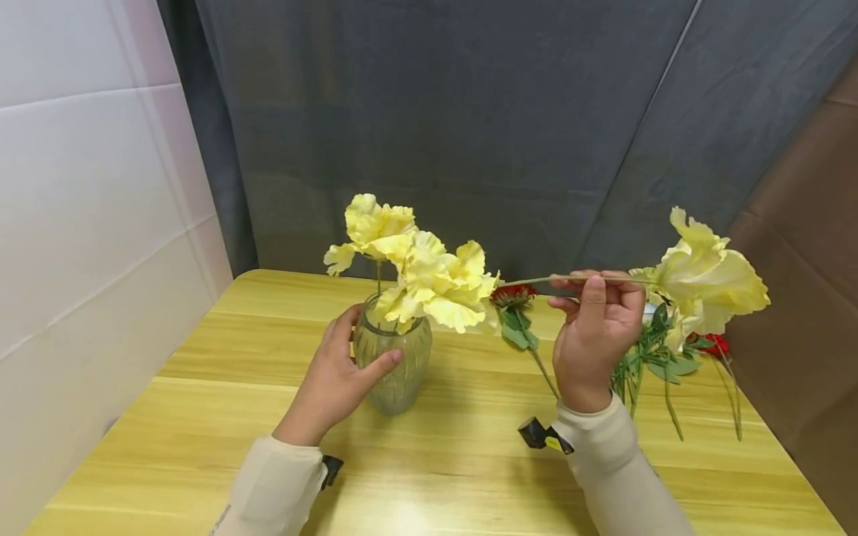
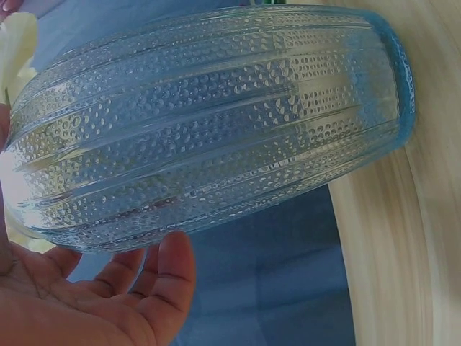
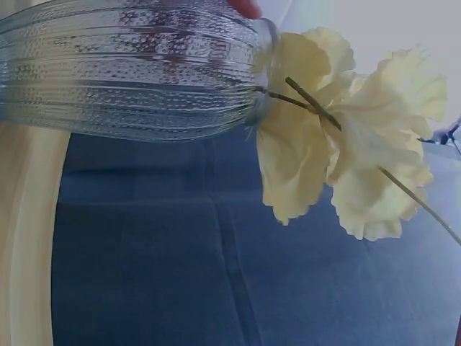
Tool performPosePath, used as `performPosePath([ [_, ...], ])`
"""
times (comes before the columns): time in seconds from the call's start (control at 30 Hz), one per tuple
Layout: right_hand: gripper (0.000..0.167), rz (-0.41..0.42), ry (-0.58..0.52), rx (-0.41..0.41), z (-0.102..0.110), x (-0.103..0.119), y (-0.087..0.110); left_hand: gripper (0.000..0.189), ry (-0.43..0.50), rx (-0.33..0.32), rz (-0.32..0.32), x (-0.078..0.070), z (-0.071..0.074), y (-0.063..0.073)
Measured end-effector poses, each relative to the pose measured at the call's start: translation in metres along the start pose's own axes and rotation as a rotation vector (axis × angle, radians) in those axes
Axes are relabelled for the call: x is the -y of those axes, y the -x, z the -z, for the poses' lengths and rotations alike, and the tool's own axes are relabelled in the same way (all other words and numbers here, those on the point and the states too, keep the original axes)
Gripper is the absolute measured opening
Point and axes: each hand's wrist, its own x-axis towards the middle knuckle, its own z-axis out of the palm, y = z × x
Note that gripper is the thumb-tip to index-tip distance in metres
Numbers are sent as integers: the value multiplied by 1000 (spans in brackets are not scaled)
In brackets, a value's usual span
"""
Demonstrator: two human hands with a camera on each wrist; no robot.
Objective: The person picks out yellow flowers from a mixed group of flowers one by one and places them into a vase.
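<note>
Cream sleeves (image 1: 275, 484) come in lowest and closest, each with a small black device (image 1: 546, 435) at the wrist, over a wood-grain table (image 1: 221, 424). The left hand (image 1: 342, 380) is wrapped round the upper part of a ribbed glass vase (image 1: 395, 380), thumb along the near side, fingers round the far left; from the wrist, the glass shows as dimpled between its ribs. That vase stands upright left of centre on the tabletop, with two yellow blooms (image 1: 436, 279) fanning out above its neck.

Over to the right, the right hand (image 1: 593, 335) pinches a ruffled yellow flower (image 1: 710, 275) by its stem, thumb and fingertips together on it. The stem lies nearly level, its big head out to the right, its bare end pointing at the vase. Those petals over the rim get in the way: from the head they hide the stem's tip, while the right wrist view shows it just outside the mouth.

Behind the right hand lie a red flower (image 1: 512, 296) and a leafy bunch (image 1: 660, 357), partly covered. Dark grey cloth (image 1: 436, 134) hangs beyond the table, with a white panel (image 1: 100, 171) at left and a brown one (image 1: 804, 283) at right.
</note>
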Motion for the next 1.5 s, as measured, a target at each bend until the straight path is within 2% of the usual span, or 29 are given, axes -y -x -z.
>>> performPosePath([
  [0.23, 8, -7, 183, 120, 0, -7, 8, 94, -2, -6, -1, 0, 0, 0],
  [0.43, 16, -21, 234, 207, -5, -13, 11, 95, -10, -7, 0, -1, 0, 1],
  [0.9, 20, -215, 377, 290, -18, -24, 22, 98, -13, -10, -1, -3, -2, 0],
  [0.97, 22, -263, 443, 305, -19, -25, 26, 99, -15, -8, 3, -4, -3, 1],
  [1.07, 24, -326, 610, 333, -21, -27, 32, 99, -14, -6, 8, -5, -3, 1],
  [1.17, 21, -355, 613, 349, -22, -30, 37, 99, -11, -7, 5, -5, -4, 1],
  [1.3, 17, -371, 472, 349, -25, -36, 40, 100, -7, -13, -2, -6, -4, 0],
  [1.5, 17, -418, 529, 403, -31, -41, 47, 98, -7, -21, -13, -4, -2, 0],
])
